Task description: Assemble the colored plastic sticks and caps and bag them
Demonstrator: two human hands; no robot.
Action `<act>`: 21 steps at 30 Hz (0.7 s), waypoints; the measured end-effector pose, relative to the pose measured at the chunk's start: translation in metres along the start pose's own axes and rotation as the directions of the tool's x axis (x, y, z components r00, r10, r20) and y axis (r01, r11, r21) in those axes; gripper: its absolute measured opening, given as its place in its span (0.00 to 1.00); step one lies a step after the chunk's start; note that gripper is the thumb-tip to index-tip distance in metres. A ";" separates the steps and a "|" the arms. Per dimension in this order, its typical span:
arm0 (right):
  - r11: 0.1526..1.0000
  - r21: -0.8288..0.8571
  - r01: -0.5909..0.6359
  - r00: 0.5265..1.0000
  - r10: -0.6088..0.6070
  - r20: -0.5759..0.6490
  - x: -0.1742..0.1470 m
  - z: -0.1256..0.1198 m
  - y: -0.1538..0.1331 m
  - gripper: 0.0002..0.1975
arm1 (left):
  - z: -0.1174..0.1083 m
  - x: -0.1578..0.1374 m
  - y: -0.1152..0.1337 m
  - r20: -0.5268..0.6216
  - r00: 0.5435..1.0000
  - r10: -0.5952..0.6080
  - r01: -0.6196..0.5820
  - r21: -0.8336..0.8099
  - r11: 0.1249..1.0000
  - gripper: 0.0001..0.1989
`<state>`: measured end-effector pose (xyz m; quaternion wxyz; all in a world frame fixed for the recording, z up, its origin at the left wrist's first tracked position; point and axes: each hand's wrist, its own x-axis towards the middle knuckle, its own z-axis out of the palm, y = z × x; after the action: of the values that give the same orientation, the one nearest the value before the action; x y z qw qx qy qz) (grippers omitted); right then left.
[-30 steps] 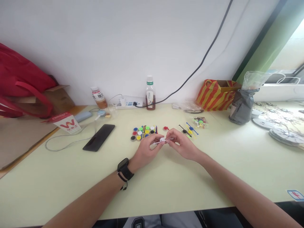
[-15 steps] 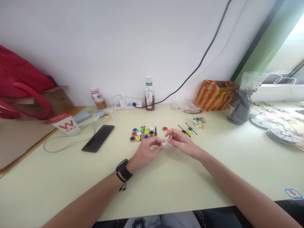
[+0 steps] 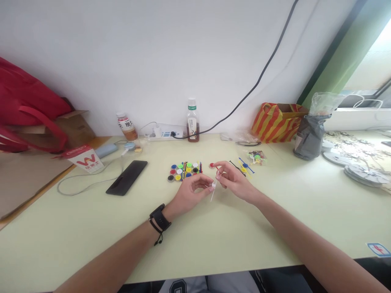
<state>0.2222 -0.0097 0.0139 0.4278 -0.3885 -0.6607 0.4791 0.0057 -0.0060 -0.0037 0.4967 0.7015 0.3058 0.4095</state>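
Note:
Between both hands, above the table, is a small white plastic piece with a thin pointer-like stick point(image 3: 213, 194) slanting down from it. My left hand point(image 3: 194, 189) pinches its round white part between thumb and fingertips. The fingers of my right hand point(image 3: 234, 179) are closed at the stick's upper end. A red disc piece point(image 3: 211, 165) lies just beyond the right fingertips, partly hidden. Behind my left hand sits a cluster of coloured round discs point(image 3: 178, 178) with thin coloured sticks point(image 3: 184, 170) among them. Blue and yellow discs with arrow-like sticks point(image 3: 244, 166) lie past my right hand.
A clear bag of small coloured parts point(image 3: 257, 157) lies farther right. On the left are a black phone point(image 3: 126, 178), a cable and a red-white box point(image 3: 87, 159). Bottles point(image 3: 192, 122), a power strip point(image 3: 168, 132), a striped bag point(image 3: 275, 124) and a grey bag point(image 3: 309, 138) stand along the back.
The white piece has turned, so its thin stick now points down toward me. My right fingers have shifted slightly at its upper end; the left hand has barely moved.

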 end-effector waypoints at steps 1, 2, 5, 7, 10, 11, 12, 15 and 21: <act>0.999 -0.043 0.031 0.999 -0.032 -0.029 0.000 -0.001 0.001 0.19 | -0.001 0.001 -0.002 -0.021 1.000 -0.012 0.012 -0.011 1.000 0.12; 0.993 -0.098 0.068 0.996 -0.073 -0.053 0.000 -0.001 0.002 0.18 | -0.002 0.002 -0.004 -0.044 0.999 -0.024 0.023 -0.027 0.999 0.12; 0.958 -0.234 0.169 0.980 -0.189 -0.066 -0.002 -0.003 0.001 0.15 | -0.004 0.004 -0.008 -0.100 0.993 -0.058 0.050 -0.083 0.995 0.13; 0.952 -0.235 0.198 0.974 -0.218 -0.061 -0.003 -0.001 0.000 0.19 | -0.005 0.005 -0.008 -0.121 0.990 -0.078 0.065 -0.105 0.992 0.13; 0.967 -0.174 0.183 0.976 -0.200 -0.086 -0.005 0.002 0.000 0.25 | -0.006 0.006 -0.004 -0.126 0.987 -0.096 0.080 -0.126 0.989 0.14; 0.973 -0.163 0.166 0.979 -0.182 -0.088 -0.005 0.003 0.001 0.22 | -0.006 0.006 -0.003 -0.126 0.987 -0.098 0.081 -0.132 0.988 0.14; 0.977 -0.159 0.143 0.985 -0.156 -0.076 -0.004 0.004 0.002 0.16 | -0.006 0.005 -0.003 -0.130 0.987 -0.099 0.081 -0.136 0.987 0.14; 0.989 -0.135 0.063 0.997 -0.070 -0.046 -0.003 0.002 0.005 0.25 | -0.005 0.006 -0.001 -0.153 0.983 -0.103 0.082 -0.139 0.987 0.14; 0.997 -0.066 0.038 0.996 -0.044 -0.083 0.000 -0.003 -0.002 0.22 | -0.004 0.006 0.000 -0.150 0.984 -0.101 0.082 -0.128 0.988 0.13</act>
<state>0.2246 -0.0095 0.0158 0.4522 -0.4083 -0.6651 0.4319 0.0054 0.0003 -0.0013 0.5314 0.6210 0.3502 0.4575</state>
